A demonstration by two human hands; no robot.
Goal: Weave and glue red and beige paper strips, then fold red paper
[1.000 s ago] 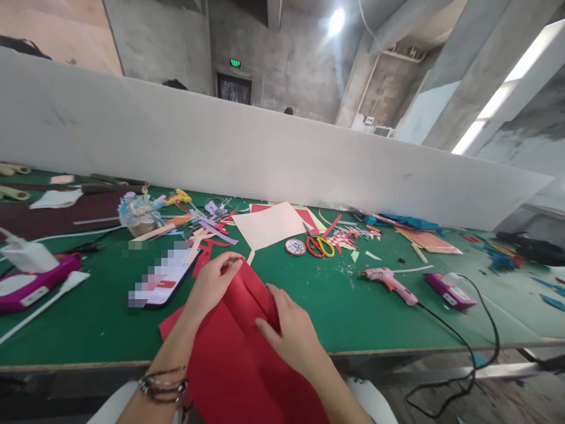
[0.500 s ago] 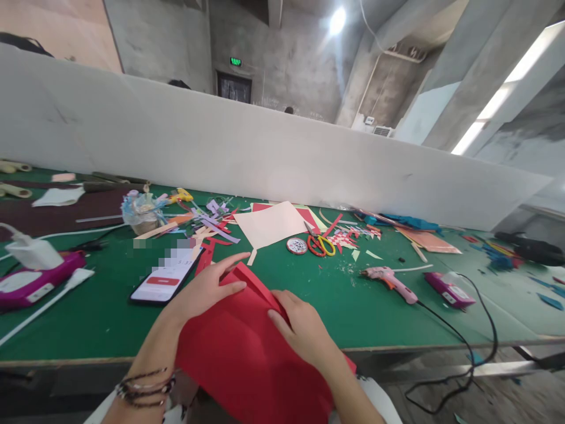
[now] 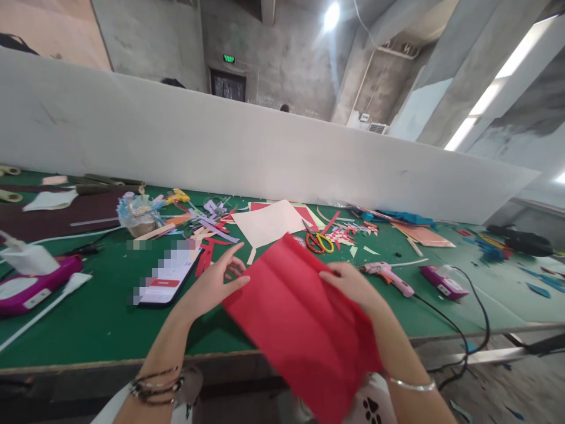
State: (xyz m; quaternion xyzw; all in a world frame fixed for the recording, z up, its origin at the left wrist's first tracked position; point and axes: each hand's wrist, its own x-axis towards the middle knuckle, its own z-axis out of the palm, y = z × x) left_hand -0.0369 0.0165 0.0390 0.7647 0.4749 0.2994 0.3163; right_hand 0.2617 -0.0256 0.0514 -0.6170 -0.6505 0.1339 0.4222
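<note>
Lifted off the table, red paper point(image 3: 300, 312) hangs pinched by right hand point(image 3: 353, 282), spread left hand point(image 3: 216, 285) touching its left edge.

Green-covered worktop point(image 3: 335, 300), heavily cluttered. On it: a phone point(image 3: 170, 275) near left, red-and-yellow scissors point(image 3: 318, 242) at centre, a cream paper sheet point(image 3: 269, 222) beside them, a pink glue gun point(image 3: 387, 278) to the right, coloured paper strips point(image 3: 212, 227) scattered behind.
</note>
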